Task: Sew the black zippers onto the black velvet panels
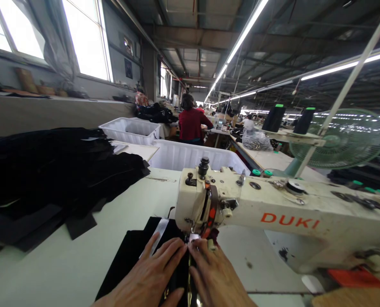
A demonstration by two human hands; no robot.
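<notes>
My left hand lies flat on a piece of black fabric, fingers stretched toward the needle of a sewing machine. Close beside it, my right hand rests on the same work, its fingers extended and fingertips near the presser foot. A white strip lies on the fabric beyond my left fingers. Between the hands runs a narrow glossy, gold-glinting strip; its kind is unclear. The needle tip is mostly hidden behind the fingertips.
A pile of black cut pieces covers the table's left. Behind the machine stand white plastic bins. Thread cones and a green fan are at right. A person in red sits ahead. A red item lies at lower right.
</notes>
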